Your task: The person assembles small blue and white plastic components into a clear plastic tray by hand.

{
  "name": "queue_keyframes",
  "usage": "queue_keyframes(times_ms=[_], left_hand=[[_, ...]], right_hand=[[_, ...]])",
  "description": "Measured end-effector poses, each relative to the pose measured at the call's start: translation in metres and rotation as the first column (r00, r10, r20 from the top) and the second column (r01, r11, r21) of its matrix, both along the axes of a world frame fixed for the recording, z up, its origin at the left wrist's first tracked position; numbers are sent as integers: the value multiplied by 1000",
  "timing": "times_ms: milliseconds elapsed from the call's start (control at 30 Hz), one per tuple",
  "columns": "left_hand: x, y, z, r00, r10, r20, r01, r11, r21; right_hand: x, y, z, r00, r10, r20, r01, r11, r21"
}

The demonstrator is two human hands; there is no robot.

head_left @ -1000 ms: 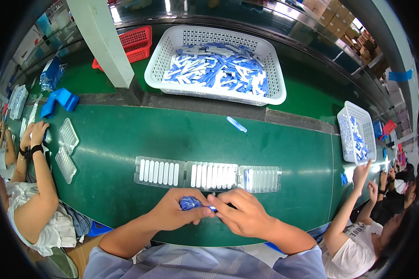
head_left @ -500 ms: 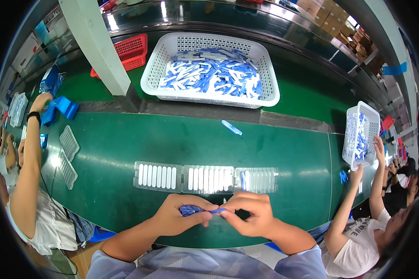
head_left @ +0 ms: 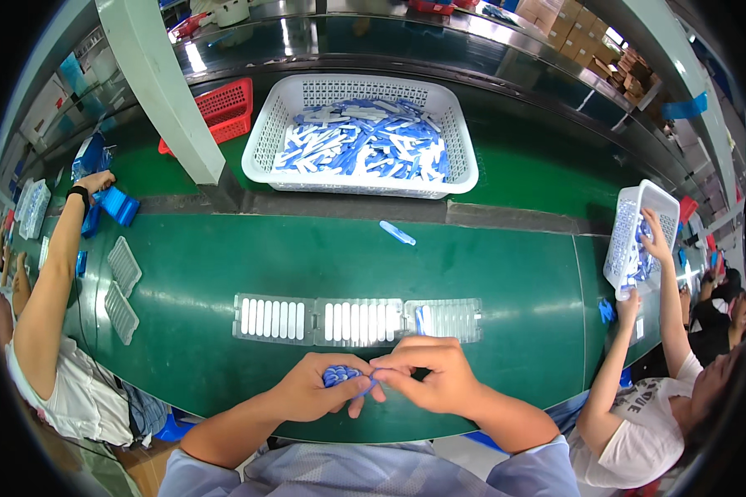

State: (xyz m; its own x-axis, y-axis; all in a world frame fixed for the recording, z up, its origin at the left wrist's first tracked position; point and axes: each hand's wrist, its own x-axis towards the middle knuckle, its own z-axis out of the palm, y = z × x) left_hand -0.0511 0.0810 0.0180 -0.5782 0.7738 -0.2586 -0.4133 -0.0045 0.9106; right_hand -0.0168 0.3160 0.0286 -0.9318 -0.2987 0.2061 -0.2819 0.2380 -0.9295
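Observation:
A bunch of slim blue sticks (head_left: 337,376) lies in my left hand (head_left: 317,388), its fingers closed round them. My right hand (head_left: 433,373) touches the left fingertips and pinches one blue stick (head_left: 372,383), mostly covered by fingers. Just beyond my hands lies a row of clear plastic trays. White strips fill slots in the left tray (head_left: 274,320) and the middle tray (head_left: 361,322). In the right tray (head_left: 456,321), a blue-and-white stick (head_left: 423,320) stands at the left side, and the other slots show clear plastic.
A white basket (head_left: 257,157) heaped with blue-and-white sticks stands at the back. One loose stick (head_left: 398,233) lies before it. Left are two clear trays (head_left: 123,306), a post (head_left: 162,99) and a co-worker's arm (head_left: 58,273). A co-worker's hand (head_left: 656,236) is in the right basket (head_left: 624,248).
The view has shifted slightly. My right fingers have come closer to my left hand, and the pinched stick now tilts downward. The right co-worker's hand has moved into the basket.

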Motion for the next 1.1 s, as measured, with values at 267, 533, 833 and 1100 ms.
queue_keyframes(times_ms=[267, 533, 833, 1100], left_hand=[[12, -2, 18, 998, 35, 57, -36, 999, 16], [32, 9, 16, 975, 111, 195, -131, 987, 92], [49, 4, -4, 952, 177, 249, -198, 978, 60], [53, 13, -6, 925, 151, 349, -213, 966, 145]], right_hand=[[-15, 71, 28, 917, -365, 162, 398, 869, -293], [-38, 94, 16, 834, -226, 503, 285, 957, -44], [-60, 105, 5, 890, 22, 456, -70, 994, 88], [-70, 87, 20, 993, 21, 118, -81, 845, 528]])
